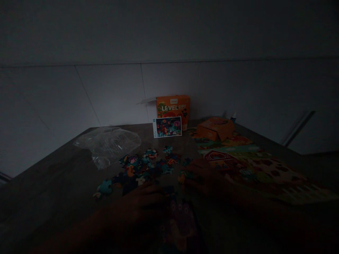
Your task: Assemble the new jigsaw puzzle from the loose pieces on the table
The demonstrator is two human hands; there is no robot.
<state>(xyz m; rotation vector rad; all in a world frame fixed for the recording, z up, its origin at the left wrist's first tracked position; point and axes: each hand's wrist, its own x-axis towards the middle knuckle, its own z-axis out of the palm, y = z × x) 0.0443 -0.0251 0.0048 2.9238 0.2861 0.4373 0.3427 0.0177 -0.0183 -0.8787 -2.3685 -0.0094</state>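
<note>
Two hands: left hand (148, 195), right hand (200, 176). Beyond the left hand, one bag (113, 141) and many pieces (145, 163), too overlapped to count. Beyond both hands, one card (168, 127), two boxes (upright box (173, 106), low box (214, 129)), one bottle (233, 117).

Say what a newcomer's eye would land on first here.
Probably the orange LEVEL UP! box, upright at the back of the table, with a picture card standing before it. Next come the colourful puzzle pieces scattered mid-table, and the crumpled clear plastic to their left.
</note>
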